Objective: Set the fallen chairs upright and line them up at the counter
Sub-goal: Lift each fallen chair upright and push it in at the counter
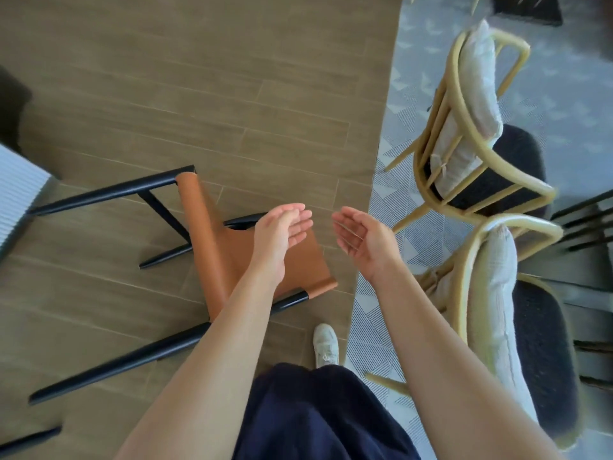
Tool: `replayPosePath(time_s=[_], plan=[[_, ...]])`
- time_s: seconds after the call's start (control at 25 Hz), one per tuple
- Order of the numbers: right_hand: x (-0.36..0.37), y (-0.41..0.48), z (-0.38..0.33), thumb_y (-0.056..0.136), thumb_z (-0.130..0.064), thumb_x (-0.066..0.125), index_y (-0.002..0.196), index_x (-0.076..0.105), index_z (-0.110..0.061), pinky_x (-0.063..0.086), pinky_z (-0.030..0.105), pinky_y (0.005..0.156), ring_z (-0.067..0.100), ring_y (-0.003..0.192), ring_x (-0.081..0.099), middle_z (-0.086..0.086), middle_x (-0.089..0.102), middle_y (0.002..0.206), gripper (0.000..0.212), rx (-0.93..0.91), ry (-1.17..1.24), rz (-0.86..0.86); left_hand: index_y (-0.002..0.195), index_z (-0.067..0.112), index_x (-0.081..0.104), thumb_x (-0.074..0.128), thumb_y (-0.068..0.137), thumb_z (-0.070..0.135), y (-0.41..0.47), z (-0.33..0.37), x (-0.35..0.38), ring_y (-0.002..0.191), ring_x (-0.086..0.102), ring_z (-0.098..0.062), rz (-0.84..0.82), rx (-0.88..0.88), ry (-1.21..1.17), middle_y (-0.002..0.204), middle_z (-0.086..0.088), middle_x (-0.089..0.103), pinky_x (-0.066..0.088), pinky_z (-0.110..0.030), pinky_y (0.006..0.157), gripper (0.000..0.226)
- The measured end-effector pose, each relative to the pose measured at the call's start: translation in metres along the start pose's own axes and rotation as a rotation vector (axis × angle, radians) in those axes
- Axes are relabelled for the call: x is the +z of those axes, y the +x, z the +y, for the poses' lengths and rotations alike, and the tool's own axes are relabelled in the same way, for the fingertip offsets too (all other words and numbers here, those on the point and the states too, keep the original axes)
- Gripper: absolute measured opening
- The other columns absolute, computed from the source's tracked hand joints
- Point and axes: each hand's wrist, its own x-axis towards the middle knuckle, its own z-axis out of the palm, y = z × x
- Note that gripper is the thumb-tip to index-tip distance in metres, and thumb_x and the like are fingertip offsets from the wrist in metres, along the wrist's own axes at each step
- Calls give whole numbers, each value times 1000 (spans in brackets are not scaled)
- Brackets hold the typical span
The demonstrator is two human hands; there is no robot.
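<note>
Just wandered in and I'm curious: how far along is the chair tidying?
Early on. Done: nothing plainly, though two cane chairs on the right seem to stand upright. In hand: the left grip and right grip hover open, holding nothing, over the brown chair, which lies on its side on the floor. To do: grasp it, stand it up and set it in line.

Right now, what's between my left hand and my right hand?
Nothing is held there. In the head view, only wood floor shows through the gap between the left hand and right hand.
</note>
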Motion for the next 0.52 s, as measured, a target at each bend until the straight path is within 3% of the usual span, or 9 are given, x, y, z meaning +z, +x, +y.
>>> replayPosePath(time_s=[0.52], plan=[[-35,163,38,98,-15,47,98,70,-14,51,28,75,14,86,72,-2,77,85,23,48,-8,118,100,13,67,46,95,8,144,-71,34,93,72,-16,16,-90,71,102,-7,74,55,-31,86,23]])
